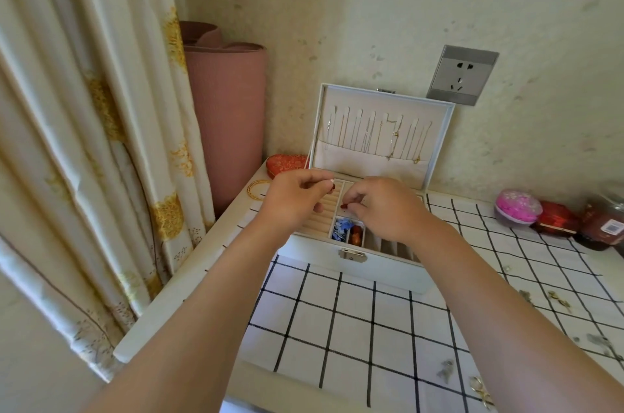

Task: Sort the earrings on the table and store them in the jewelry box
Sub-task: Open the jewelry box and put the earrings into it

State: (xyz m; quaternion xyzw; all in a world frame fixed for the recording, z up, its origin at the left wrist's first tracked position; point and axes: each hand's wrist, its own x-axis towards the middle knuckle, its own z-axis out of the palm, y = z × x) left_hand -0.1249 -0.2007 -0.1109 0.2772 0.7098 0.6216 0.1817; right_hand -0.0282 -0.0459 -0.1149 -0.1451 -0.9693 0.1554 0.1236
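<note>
— Table first: what does it carry?
— It is white, under a black-and-white checked cloth. At the back stands the pale jewelry box. Its lid is raised toward the wall, with thin necklaces hanging in a row inside it.
— And the tray?
— Ribbed ring rolls fill the left part. Along the front, one cell holds blue earrings and the cell just right of it holds amber-red earrings. Beige-lined narrow slots come after those. The hands hide the rear cells.
— The hands?
— Both are over the open tray. The left hand pinches a small red earring between thumb and forefinger. The right hand pinches a second red piece at its fingertips. It is probably the match, though too small to be sure.
— Anything unsorted?
— Loose earrings lie scattered on the cloth toward the right, well apart from the box.
— Around it?
— A patterned curtain hangs at left, with a pink rolled mat beside it in the corner. A grey wall socket sits above the lid. At far right a jar, a red box and a pink round case stand side by side. By the box's rear left corner lies a red pouch, with a gold bangle just in front of it.
</note>
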